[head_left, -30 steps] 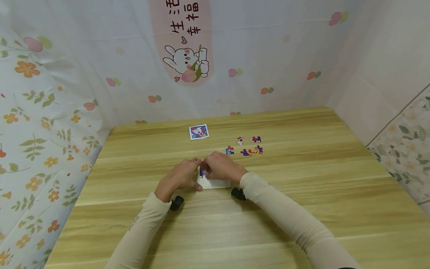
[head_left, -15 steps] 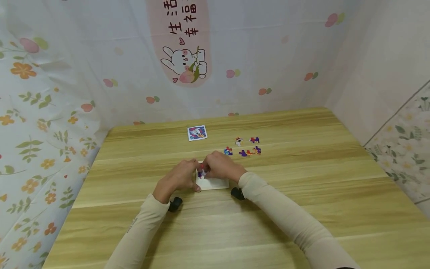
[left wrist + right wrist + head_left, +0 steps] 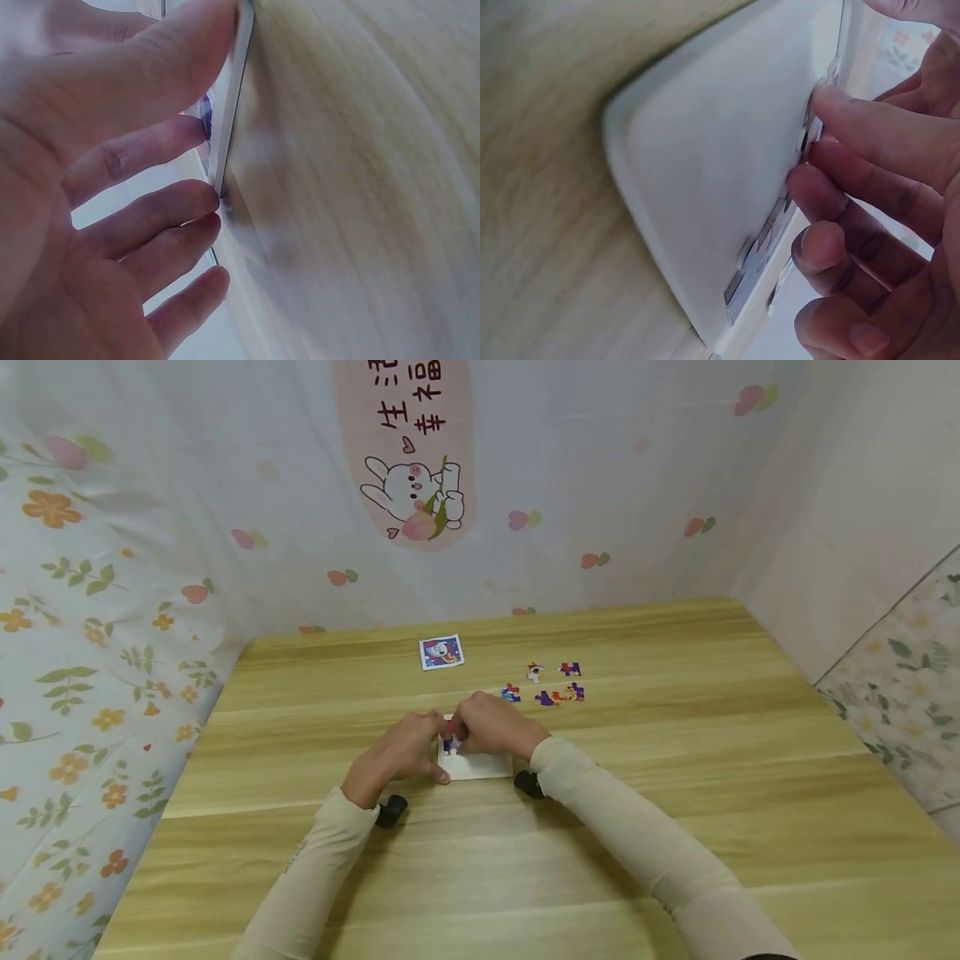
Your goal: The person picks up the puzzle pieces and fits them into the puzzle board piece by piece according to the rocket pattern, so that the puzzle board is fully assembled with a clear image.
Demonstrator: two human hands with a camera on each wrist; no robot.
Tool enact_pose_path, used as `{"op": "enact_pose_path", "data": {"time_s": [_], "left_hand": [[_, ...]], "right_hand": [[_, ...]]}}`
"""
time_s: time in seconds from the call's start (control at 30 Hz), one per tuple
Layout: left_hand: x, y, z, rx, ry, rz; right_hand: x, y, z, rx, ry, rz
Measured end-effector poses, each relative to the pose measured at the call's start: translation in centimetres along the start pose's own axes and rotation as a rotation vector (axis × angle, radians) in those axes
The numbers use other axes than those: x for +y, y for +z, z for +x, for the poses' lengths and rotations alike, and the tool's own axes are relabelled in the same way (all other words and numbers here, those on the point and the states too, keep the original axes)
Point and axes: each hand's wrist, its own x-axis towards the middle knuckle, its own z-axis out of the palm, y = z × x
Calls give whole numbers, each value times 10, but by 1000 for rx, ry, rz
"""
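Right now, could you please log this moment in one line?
left hand: touching tray edge; right hand: pinching puzzle piece at tray; loose pieces: beyond tray; picture card: farther back

The tray [image 3: 482,767] is white, the loose puzzle pieces [image 3: 575,691] purple, red, orange and white, the tabletop [image 3: 465,877] yellow-brown with wood grain, the sleeves [image 3: 648,843] cream, the left cloth [image 3: 97,685] orange-flowered white.
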Motion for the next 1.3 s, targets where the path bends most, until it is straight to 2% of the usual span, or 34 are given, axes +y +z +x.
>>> {"op": "enact_pose_path", "data": {"time_s": [0.2, 0.43, 0.6, 0.67, 0.8, 1.0, 1.17, 1.3], "left_hand": [[1, -3, 0, 0, -10, 7], [4, 1, 2, -23, -13, -9], [5, 0, 3, -18, -33, -9], [5, -1, 3, -18, -44, -1], [5, -2, 1, -32, -60, 12], [6, 0, 1, -45, -72, 16], [6, 0, 3, -28, -50, 9], [4, 0, 1, -32, -62, 2]], "right_hand": [[2, -2, 1, -9, -13, 29], [9, -2, -3, -50, -62, 22], [16, -12, -5, -67, -63, 56], [22, -16, -5, -50, -50, 84], [39, -24, -7, 17, -8, 138], [78, -39, -14, 93, 105, 169], [109, -49, -21, 156, 253, 143], [120, -52, -22, 148, 367, 114]]}}
